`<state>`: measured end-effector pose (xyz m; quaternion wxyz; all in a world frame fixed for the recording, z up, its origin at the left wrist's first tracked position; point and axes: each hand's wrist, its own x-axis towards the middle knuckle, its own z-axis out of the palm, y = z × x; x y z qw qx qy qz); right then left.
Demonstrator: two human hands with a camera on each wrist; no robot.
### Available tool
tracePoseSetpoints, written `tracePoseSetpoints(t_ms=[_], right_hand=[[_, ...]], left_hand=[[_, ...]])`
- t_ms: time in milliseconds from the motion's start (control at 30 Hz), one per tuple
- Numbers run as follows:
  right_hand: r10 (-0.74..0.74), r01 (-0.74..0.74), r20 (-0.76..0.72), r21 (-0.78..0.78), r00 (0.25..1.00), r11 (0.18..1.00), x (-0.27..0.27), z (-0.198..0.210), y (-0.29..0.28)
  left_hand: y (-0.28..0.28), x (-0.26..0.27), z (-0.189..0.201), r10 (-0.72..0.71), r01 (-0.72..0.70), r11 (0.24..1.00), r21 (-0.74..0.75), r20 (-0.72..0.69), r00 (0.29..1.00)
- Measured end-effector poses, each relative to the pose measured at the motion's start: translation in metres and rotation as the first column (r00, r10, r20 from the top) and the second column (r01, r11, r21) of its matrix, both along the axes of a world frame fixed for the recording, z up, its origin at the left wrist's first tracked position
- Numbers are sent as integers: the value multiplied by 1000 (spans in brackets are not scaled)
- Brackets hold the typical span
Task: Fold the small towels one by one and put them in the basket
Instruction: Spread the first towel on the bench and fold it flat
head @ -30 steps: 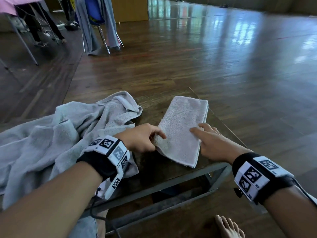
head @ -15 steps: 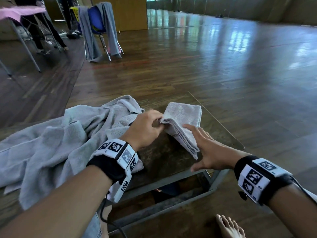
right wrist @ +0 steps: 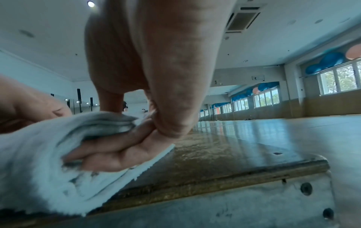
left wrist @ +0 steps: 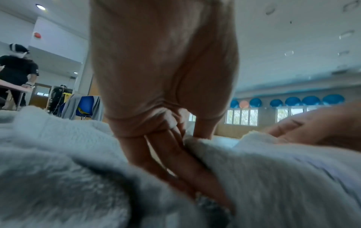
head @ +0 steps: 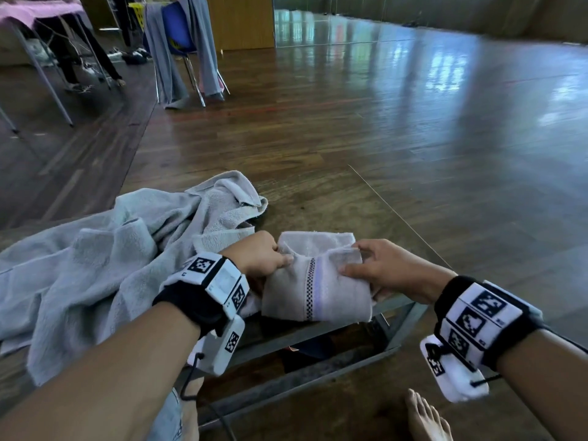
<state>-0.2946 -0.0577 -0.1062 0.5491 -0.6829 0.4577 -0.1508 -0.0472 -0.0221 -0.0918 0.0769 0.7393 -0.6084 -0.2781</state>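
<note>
A small pale grey towel (head: 315, 288) with a dotted stripe lies folded over itself at the near right corner of the table (head: 321, 198). My left hand (head: 264, 259) pinches its left edge, thumb on top. My right hand (head: 372, 268) grips its right edge, thumb above and fingers beneath. In the right wrist view the fingers (right wrist: 121, 152) curl under the stacked layers of the towel (right wrist: 39, 162). In the left wrist view the fingers (left wrist: 175, 162) tuck in beside the towel (left wrist: 273, 177). No basket is in view.
A heap of unfolded grey towels (head: 105, 259) covers the left of the table. The table's metal frame (head: 318, 370) runs below my hands, with a bare foot (head: 426, 418) on the floor. A blue chair draped with cloth (head: 181, 43) stands far back.
The long folded towel has been doubled back toward me and now lies crosswise, striped side up. Both hands have shifted from pressing it to holding its two side edges.
</note>
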Motion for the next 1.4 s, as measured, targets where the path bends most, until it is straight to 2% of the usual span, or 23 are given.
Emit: tracePoseSetpoints(t_ms=[67, 133, 233, 433, 667, 767, 967, 1000, 1067, 1133, 1167, 1267, 1333, 1400], right_hand=[[-79, 79, 6, 2, 997, 997, 2, -3, -4], [-192, 193, 44, -31, 980, 981, 5, -7, -11], [-265, 268, 38, -186, 963, 945, 8, -16, -23], [-309, 223, -155, -413, 938, 883, 6, -31, -37], [-378, 242, -280, -420, 882, 875, 23, -33, -45], [-408, 247, -327, -435, 853, 866, 27, -33, -45], [-299, 33, -465, -498, 834, 866, 28, -28, -42], [-300, 23, -481, -499, 824, 866, 26, -27, -42], [-324, 25, -509, -508, 798, 861, 23, -25, -41], [-356, 42, -536, -511, 765, 859, 20, -23, -39], [-363, 48, -556, -499, 748, 865, 19, -22, -39], [-333, 27, -631, -443, 700, 896, 16, -18, -38], [-308, 0, -661, -422, 685, 907, 16, -15, -38], [-276, -22, -684, -392, 675, 920, 17, -12, -38]], left_hand=[[-3, -2, -3, 51, -51, 997, -52, -16, 999], [-10, -7, -3, 123, -134, 984, -119, -95, 988], [-18, -12, -2, 166, -185, 975, -121, -155, 974], [-29, -19, -12, 238, -238, 966, -103, -10, 971], [-38, -25, -15, 284, -272, 956, -107, 120, 951], [-38, -29, -16, 299, -287, 953, -98, 132, 945], [-37, -29, -8, 312, -307, 949, -68, 78, 947], [-36, -28, -8, 310, -304, 948, -91, 58, 949], [-33, -28, -8, 248, -231, 944, -235, 44, 968], [-31, -27, -6, 158, -103, 908, -405, 104, 982], [-30, -27, -4, 128, -60, 897, -438, 128, 984], [-27, -29, 0, 46, 22, 939, -343, 188, 981], [-18, -34, -3, 13, 66, 964, -257, 293, 956], [-5, -44, -11, 38, 51, 975, -216, 391, 920]])
